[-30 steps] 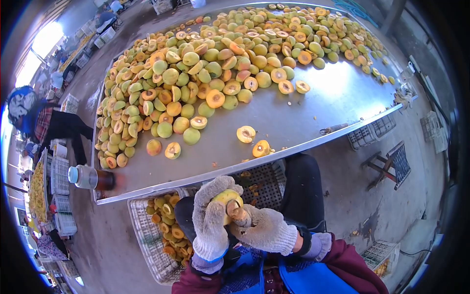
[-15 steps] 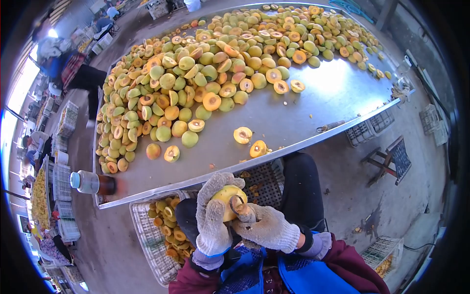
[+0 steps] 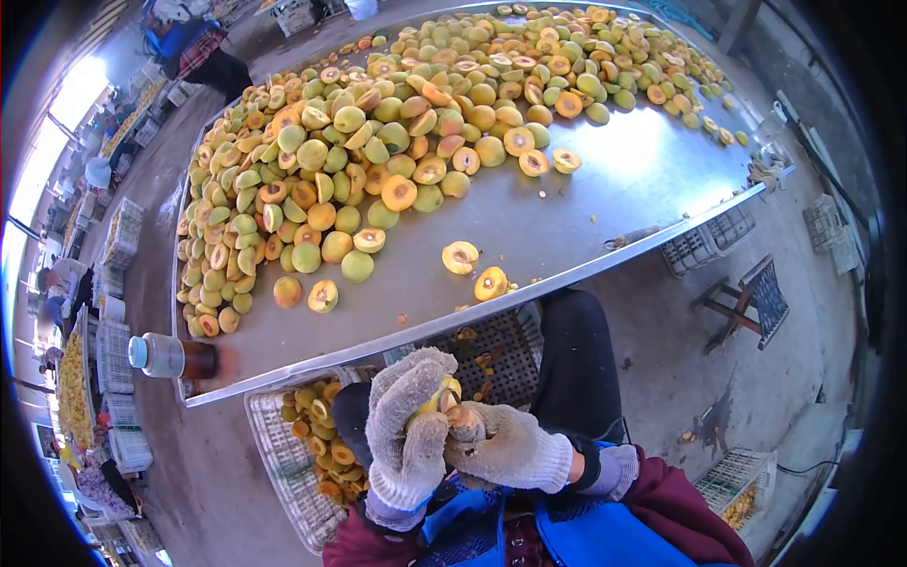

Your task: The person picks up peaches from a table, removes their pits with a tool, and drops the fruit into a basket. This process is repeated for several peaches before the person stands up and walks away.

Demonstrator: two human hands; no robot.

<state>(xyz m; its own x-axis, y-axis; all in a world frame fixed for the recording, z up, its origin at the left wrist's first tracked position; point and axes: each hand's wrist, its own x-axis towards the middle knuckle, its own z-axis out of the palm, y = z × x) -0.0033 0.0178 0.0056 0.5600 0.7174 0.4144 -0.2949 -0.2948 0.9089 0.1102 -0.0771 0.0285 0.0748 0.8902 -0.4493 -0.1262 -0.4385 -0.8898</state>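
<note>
My left hand point(image 3: 406, 425), in a grey-white knitted glove, is closed around a yellow peach point(image 3: 444, 395), which its fingers partly cover. Pressed up against the peach is my gloved right hand point(image 3: 510, 446), closed on a short pitting knife point(image 3: 463, 420) whose blade is mostly hidden. Both hands are over my lap, in front of the metal table point(image 3: 378, 326). Two cut peach halves, one with its open face up point(image 3: 460, 257) and one by the table's edge point(image 3: 491, 283), lie nearest to them.
A large heap of halved peaches point(image 3: 321, 180) covers the table's far side. At the left corner lies a jar of brown liquid point(image 3: 175, 357). Crates stand below, one holding peach pieces point(image 3: 274, 463). A folding stool point(image 3: 756, 302) is at the right. Another person point(image 3: 203, 52) stands beyond.
My left fingers have closed further over the peach, and it has turned so less of it shows. The knife's curved blade is no longer plainly visible. The other person has shifted in view.
</note>
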